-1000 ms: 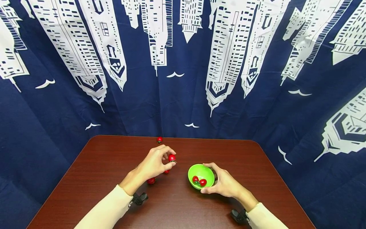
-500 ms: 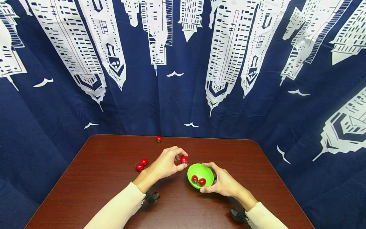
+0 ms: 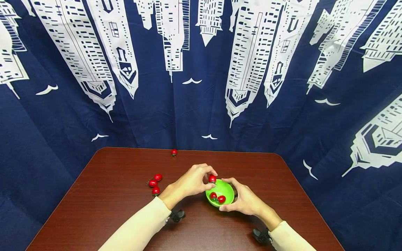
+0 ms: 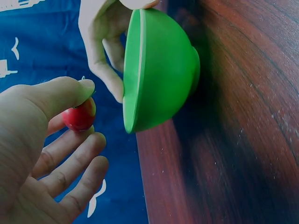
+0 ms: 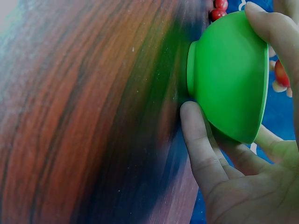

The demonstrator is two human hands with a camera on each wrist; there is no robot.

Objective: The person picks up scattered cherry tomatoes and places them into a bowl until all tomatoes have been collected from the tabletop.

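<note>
My left hand (image 3: 195, 179) pinches a red cherry tomato (image 3: 212, 179) between thumb and fingertips, just above the left rim of a small green bowl (image 3: 226, 190). In the left wrist view that cherry tomato (image 4: 79, 115) is apart from the bowl (image 4: 163, 70), its stem end by the thumb. Two more cherry tomatoes (image 3: 221, 199) lie inside the bowl. My right hand (image 3: 248, 200) holds the bowl from the right, thumb at the near rim and fingers round the far side. The right wrist view has the bowl's outer wall (image 5: 229, 77) within that hand's grasp.
Three cherry tomatoes (image 3: 153, 183) lie close together on the brown table (image 3: 103, 195), left of my left forearm. Another cherry tomato (image 3: 174, 152) sits near the table's far edge. A blue cloth (image 3: 188, 115) with white building prints hangs behind the table.
My left hand has moved right with its cherry tomato, from left of the bowl to over its rim. Tomatoes behind that arm have come into view. The right hand and bowl stay put.
</note>
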